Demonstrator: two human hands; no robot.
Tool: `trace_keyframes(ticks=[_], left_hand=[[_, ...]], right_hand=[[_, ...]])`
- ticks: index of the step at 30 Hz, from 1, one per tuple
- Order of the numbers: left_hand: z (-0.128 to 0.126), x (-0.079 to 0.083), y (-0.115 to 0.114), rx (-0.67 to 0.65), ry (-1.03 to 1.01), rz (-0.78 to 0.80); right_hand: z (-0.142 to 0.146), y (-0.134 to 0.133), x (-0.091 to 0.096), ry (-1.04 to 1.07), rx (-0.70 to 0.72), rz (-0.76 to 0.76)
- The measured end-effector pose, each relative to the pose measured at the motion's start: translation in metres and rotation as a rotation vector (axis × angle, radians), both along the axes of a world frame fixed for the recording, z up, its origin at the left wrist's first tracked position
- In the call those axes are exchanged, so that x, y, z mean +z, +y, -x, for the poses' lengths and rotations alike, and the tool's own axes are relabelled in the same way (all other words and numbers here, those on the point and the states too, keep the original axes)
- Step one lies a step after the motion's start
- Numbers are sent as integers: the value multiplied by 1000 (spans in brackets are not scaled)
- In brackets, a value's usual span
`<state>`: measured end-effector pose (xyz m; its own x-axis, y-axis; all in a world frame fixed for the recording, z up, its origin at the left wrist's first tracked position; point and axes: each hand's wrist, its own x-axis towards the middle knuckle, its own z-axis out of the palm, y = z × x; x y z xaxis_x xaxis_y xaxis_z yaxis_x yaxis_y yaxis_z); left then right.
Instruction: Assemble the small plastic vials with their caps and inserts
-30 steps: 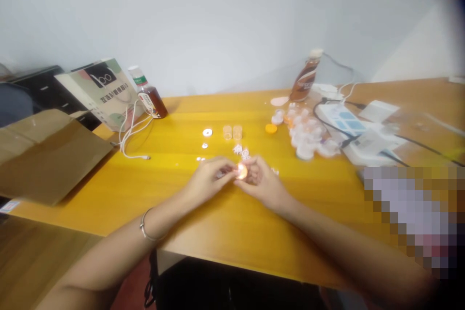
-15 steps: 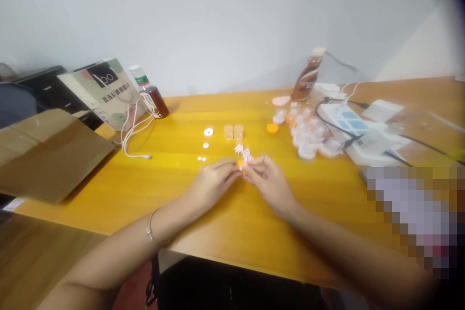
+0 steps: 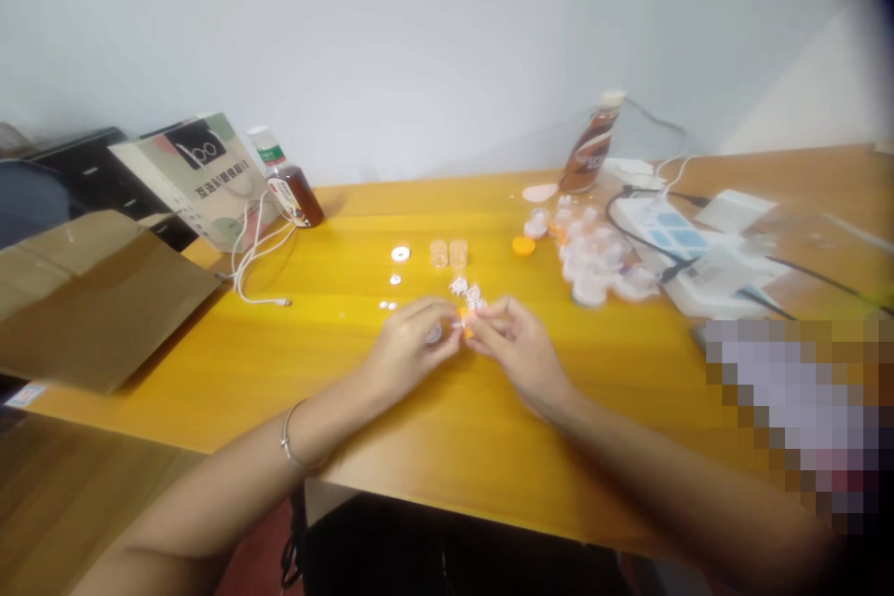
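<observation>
Above the middle of the table, my left hand (image 3: pixel 409 349) and my right hand (image 3: pixel 521 349) meet at the fingertips. Pinched in my right fingers is a small orange piece (image 3: pixel 468 325), partly covered by them. A small round whitish piece (image 3: pixel 434 332) shows inside the curl of my left fingers, whose tips touch the edge of the orange piece. Just beyond the hands lie several small white toothed parts (image 3: pixel 471 295). Two clear cylindrical cups (image 3: pixel 448 253) stand side by side behind them. White discs (image 3: pixel 400 254) of differing sizes lie to the left.
On the right are an orange lid (image 3: pixel 523 246), a cluster of clear rounded containers (image 3: pixel 593 256), a drink bottle (image 3: pixel 592 144) and a power strip (image 3: pixel 688 251) with cables. A brown bottle (image 3: pixel 297 196), white cable (image 3: pixel 262 300), paper bag (image 3: pixel 216 177) and cardboard box (image 3: pixel 104 298) occupy the left.
My left fingers have lifted and opened out slightly, so the whitish round piece now shows beneath them. More of the orange piece is visible. The right hand has hardly moved.
</observation>
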<state>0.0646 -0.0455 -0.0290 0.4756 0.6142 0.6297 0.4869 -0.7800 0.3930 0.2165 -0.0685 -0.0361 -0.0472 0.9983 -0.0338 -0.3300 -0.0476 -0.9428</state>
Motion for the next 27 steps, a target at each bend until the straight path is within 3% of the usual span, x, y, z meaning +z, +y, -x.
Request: trace_keyframes(ticks=[8, 16, 22, 27], left_hand=[[5, 2, 1, -67, 13, -26], [10, 0, 6, -97, 79, -160], [21, 6, 6, -156, 355, -356], [22, 2, 11, -124, 258, -305]], right_hand=[[-2, -1, -1, 80, 17, 63], [-4, 0, -1, 117, 23, 92], [-6, 1, -1, 112, 20, 124], [-8, 4, 1, 122, 101, 109]])
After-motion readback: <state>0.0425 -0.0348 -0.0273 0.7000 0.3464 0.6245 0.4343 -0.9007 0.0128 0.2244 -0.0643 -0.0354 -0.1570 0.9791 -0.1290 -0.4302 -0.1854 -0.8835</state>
